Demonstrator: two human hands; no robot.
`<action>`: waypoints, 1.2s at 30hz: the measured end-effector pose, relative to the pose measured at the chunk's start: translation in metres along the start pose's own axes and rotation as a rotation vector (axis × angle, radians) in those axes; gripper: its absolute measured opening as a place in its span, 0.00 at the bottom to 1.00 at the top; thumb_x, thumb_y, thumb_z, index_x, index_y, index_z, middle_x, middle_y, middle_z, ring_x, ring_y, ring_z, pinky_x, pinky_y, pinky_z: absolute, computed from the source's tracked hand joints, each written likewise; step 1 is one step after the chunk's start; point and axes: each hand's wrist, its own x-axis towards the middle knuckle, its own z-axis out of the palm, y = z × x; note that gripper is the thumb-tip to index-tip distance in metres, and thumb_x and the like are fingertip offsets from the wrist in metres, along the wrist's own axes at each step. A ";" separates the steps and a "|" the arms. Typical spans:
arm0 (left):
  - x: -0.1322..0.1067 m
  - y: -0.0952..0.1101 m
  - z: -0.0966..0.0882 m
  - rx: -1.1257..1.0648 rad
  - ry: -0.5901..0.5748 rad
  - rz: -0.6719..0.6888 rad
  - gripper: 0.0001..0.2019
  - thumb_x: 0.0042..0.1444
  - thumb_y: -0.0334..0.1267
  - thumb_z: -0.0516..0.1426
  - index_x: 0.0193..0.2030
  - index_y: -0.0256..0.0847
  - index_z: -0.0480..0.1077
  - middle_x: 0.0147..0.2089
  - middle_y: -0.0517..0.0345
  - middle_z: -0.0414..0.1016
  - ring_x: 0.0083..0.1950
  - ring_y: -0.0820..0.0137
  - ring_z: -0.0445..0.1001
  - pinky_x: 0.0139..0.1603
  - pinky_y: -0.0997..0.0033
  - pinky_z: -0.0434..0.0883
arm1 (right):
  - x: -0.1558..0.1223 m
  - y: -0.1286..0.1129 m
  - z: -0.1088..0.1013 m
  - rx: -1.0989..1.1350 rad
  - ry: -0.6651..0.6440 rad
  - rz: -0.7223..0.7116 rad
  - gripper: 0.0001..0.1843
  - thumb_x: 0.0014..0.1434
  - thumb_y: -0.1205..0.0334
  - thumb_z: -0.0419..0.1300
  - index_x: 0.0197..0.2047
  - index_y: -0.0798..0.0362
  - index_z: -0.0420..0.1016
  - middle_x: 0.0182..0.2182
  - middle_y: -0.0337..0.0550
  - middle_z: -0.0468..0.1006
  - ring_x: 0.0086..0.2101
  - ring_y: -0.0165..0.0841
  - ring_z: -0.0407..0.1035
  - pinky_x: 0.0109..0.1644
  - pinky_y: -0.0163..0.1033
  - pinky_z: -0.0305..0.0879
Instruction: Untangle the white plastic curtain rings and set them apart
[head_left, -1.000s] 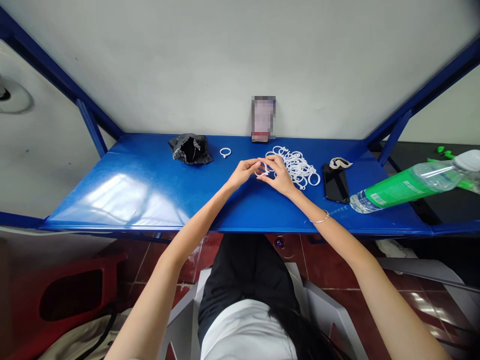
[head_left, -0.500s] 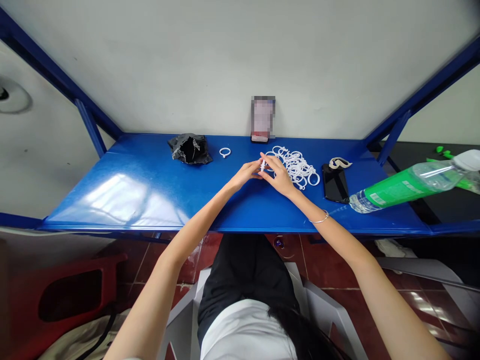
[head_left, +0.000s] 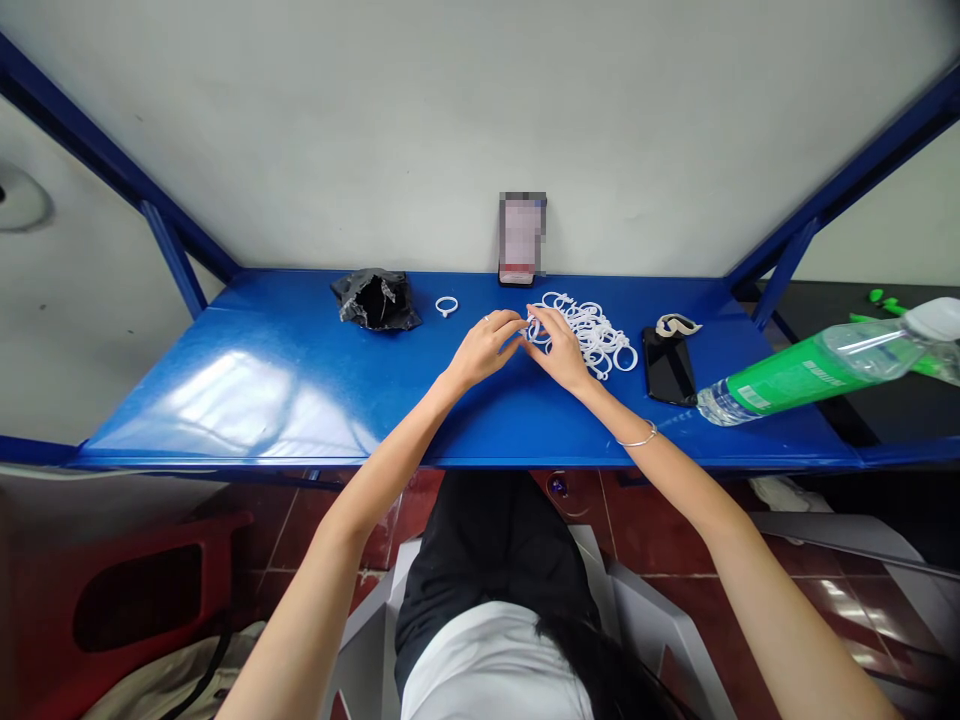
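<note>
White rings (head_left: pixel 595 332) lie heaped (many overlapping) just beside the right-hand fingers (head_left: pixel 553 324).

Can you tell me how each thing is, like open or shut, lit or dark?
Black bag: open, crumpled
Lone white ring: lying apart from the pile
Pile of white rings: heaped loosely
Propped phone: leaning upright, screen lit
Other phone: lying flat, screen dark
Bottle: capped
Left hand: fingers bent
Right hand: thumb and fingers apart
</note>
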 end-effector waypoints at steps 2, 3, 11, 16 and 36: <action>0.000 -0.001 0.001 0.022 -0.003 0.007 0.13 0.68 0.36 0.50 0.53 0.39 0.72 0.52 0.45 0.75 0.53 0.64 0.74 0.52 0.64 0.71 | 0.000 0.000 0.000 -0.018 0.002 -0.012 0.27 0.65 0.56 0.56 0.67 0.46 0.63 0.54 0.52 0.72 0.50 0.43 0.71 0.51 0.52 0.76; 0.000 -0.001 0.001 0.036 -0.004 0.007 0.13 0.69 0.36 0.50 0.53 0.38 0.72 0.52 0.45 0.75 0.52 0.64 0.74 0.52 0.64 0.71 | 0.000 -0.001 0.000 -0.025 0.007 -0.019 0.27 0.65 0.56 0.57 0.66 0.46 0.63 0.54 0.52 0.73 0.51 0.43 0.71 0.52 0.52 0.75; 0.000 -0.007 0.002 0.221 -0.004 -0.002 0.12 0.69 0.39 0.51 0.48 0.38 0.74 0.47 0.46 0.77 0.46 0.63 0.75 0.47 0.65 0.68 | 0.000 -0.005 -0.003 -0.061 0.063 -0.057 0.22 0.64 0.59 0.58 0.61 0.49 0.69 0.51 0.51 0.75 0.42 0.41 0.73 0.52 0.53 0.74; 0.000 -0.011 0.004 0.257 -0.024 0.005 0.12 0.69 0.38 0.52 0.48 0.37 0.74 0.46 0.46 0.77 0.45 0.63 0.75 0.45 0.64 0.67 | 0.000 -0.005 -0.003 -0.079 0.064 -0.056 0.20 0.63 0.58 0.59 0.58 0.49 0.70 0.49 0.50 0.76 0.38 0.39 0.74 0.50 0.51 0.75; -0.002 -0.011 0.005 0.229 -0.042 -0.009 0.12 0.69 0.33 0.49 0.42 0.38 0.75 0.42 0.49 0.77 0.40 0.65 0.73 0.40 0.66 0.66 | -0.002 -0.003 -0.002 -0.103 0.042 -0.072 0.19 0.63 0.53 0.61 0.55 0.51 0.73 0.46 0.51 0.79 0.38 0.41 0.76 0.47 0.52 0.76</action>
